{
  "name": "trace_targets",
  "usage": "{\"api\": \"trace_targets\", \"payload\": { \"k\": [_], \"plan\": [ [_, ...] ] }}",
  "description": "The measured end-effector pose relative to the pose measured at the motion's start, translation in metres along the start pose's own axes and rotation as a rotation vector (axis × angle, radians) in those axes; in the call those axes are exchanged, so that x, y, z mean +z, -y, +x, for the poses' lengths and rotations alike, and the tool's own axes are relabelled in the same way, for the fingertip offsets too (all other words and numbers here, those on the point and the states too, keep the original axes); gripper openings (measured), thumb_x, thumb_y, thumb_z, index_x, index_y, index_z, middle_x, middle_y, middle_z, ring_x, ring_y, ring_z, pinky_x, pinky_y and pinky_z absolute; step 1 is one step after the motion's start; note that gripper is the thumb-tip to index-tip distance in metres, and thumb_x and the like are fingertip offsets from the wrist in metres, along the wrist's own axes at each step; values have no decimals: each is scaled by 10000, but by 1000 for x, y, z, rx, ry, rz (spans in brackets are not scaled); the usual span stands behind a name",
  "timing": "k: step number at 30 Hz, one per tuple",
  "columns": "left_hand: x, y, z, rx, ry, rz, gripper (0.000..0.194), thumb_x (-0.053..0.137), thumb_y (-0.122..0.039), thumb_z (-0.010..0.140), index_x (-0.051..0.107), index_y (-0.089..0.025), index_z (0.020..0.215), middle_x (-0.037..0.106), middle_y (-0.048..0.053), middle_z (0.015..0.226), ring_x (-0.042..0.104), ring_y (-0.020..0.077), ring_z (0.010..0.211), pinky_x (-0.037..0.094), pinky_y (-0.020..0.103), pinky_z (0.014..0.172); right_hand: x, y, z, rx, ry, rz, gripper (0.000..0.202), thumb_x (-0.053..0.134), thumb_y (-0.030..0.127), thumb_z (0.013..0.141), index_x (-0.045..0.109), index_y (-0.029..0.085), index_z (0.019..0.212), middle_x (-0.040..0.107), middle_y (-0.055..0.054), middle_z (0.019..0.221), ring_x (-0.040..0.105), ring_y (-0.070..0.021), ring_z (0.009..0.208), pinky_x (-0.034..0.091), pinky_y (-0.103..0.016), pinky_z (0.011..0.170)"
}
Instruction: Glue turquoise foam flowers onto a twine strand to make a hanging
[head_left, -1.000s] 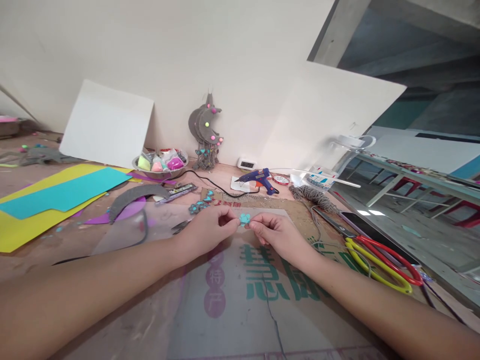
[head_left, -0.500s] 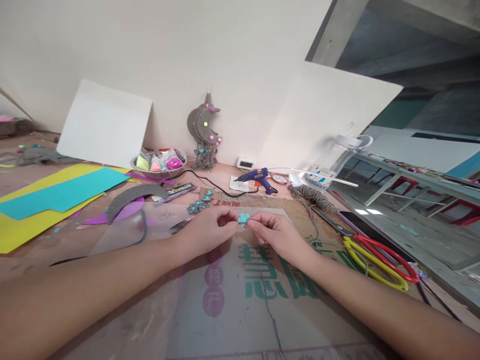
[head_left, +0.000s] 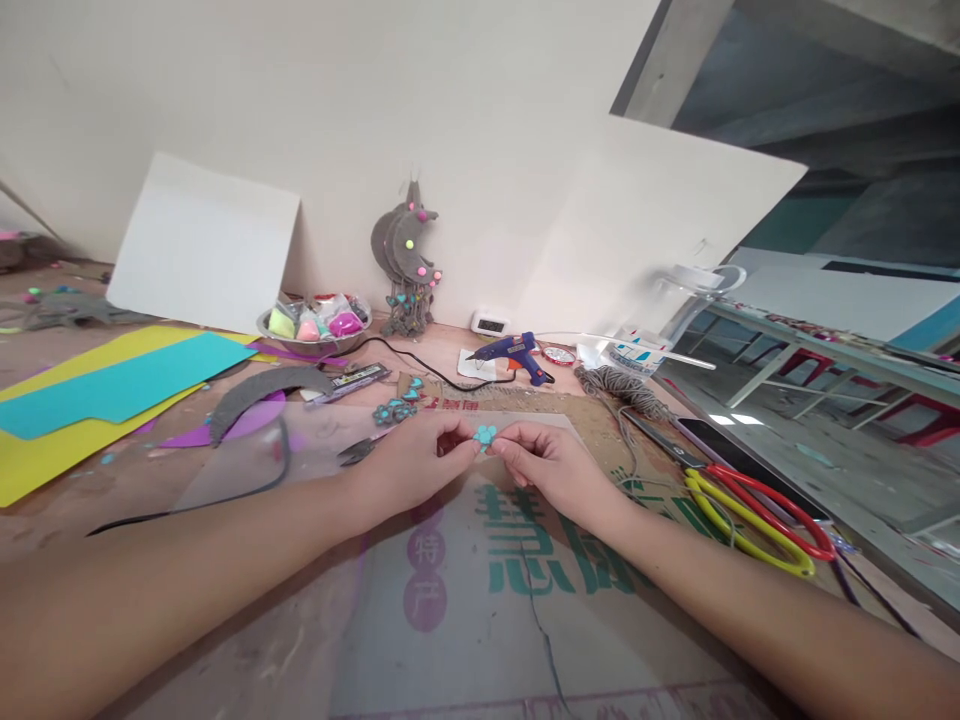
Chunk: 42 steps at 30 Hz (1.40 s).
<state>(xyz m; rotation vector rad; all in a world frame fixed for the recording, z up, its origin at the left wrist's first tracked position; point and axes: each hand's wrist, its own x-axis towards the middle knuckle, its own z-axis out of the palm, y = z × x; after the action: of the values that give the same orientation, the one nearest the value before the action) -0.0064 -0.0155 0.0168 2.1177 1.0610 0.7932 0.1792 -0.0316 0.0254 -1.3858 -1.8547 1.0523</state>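
Observation:
A small turquoise flower-shaped piece (head_left: pixel 484 436) is pinched at its edges between both hands, above the printed sheet. My left hand (head_left: pixel 420 450) closes thumb and forefinger on its left side. Thumb and fingertips of my right hand (head_left: pixel 551 460) hold its right side. Just behind my left hand lie several turquoise shapes with grey edges (head_left: pixel 395 411). The jaws of a dark pair of cutters or pliers (head_left: pixel 357 452) show beside my left wrist; the rest of the tool is hidden. A thin grey cord (head_left: pixel 541 630) runs down the sheet below my hands.
A blue glue gun (head_left: pixel 514 353) stands behind my hands. To the right are grey yarn (head_left: pixel 622 388), scissors (head_left: pixel 757 515) and a phone (head_left: pixel 739 465). Turquoise (head_left: pixel 127 380) and yellow sheets (head_left: pixel 37 470) lie left, near a bowl of colourful clay packets (head_left: pixel 311 340). A grey moon ornament (head_left: pixel 409 240) hangs behind.
The turquoise flower has turned slightly between my fingertips, showing its petals at a different angle. Both hands stay nearly in place, and the view has shifted a little.

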Motion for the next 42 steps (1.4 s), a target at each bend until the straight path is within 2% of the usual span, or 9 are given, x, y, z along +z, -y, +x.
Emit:
{"api": "trace_targets", "payload": {
  "k": [6,11,14,19,22,26,32,37,42],
  "plan": [
    [-1,0,1,-26,-8,-67,192,414,-276,779,543,-171,683,516,-37,593,444,100,549,317,208,510,-3,-4,-1,-99,-32,-67,205,505,369,818,549,177,872,444,48,589,404,-91,530,326,-215,501],
    [-2,1,1,-34,-6,-19,171,430,-256,756,527,-171,645,522,-44,577,460,94,543,317,201,501,-8,-9,-4,-236,-174,-266,127,484,287,847,566,190,837,583,-3,753,530,-129,697,415,-251,641],
    [-1,2,1,-35,22,7,170,436,-263,751,554,-178,663,554,-41,604,485,101,571,333,203,514,-8,-11,-6,-339,-255,-360,112,482,234,853,581,210,900,626,-17,864,567,-148,808,436,-274,740],
    [0,1,2,-18,49,39,183,450,-291,753,578,-183,678,586,-34,647,504,108,614,345,207,542,-3,-8,-9,-484,-266,-404,161,438,162,871,549,228,968,621,-30,956,566,-156,925,433,-305,839],
    [0,0,1,-2,114,28,202,449,-310,762,577,-185,670,577,-39,624,489,99,583,336,205,528,-2,-7,-9,-565,-279,-317,89,437,158,867,490,221,901,548,-56,1061,513,-176,1050,408,-342,898],
    [-1,1,0,-38,134,-33,184,469,-316,755,579,-185,687,573,-40,630,495,95,581,341,197,521,-7,-8,-8,-522,-319,-270,88,497,239,842,433,209,790,502,-47,923,532,-175,904,435,-329,793],
    [0,9,5,-141,118,-239,182,461,-328,758,525,-176,683,500,-49,574,441,77,499,316,182,456,-14,-4,-10,-450,-142,-435,367,388,313,900,561,171,608,535,-27,658,520,-150,700,394,-285,695],
    [1,12,6,-129,102,-287,163,460,-308,756,516,-171,687,493,-49,578,441,75,511,313,175,455,-5,-2,-10,-322,-19,-427,355,367,375,903,604,178,728,541,-1,613,488,-125,584,379,-248,584],
    [0,9,4,-97,104,-242,172,445,-291,759,486,-172,642,477,-52,550,436,71,489,315,175,446,-3,-3,-8,-217,-68,-207,276,408,352,888,536,196,1076,605,-5,760,540,-136,684,421,-252,638]
  ]
}}
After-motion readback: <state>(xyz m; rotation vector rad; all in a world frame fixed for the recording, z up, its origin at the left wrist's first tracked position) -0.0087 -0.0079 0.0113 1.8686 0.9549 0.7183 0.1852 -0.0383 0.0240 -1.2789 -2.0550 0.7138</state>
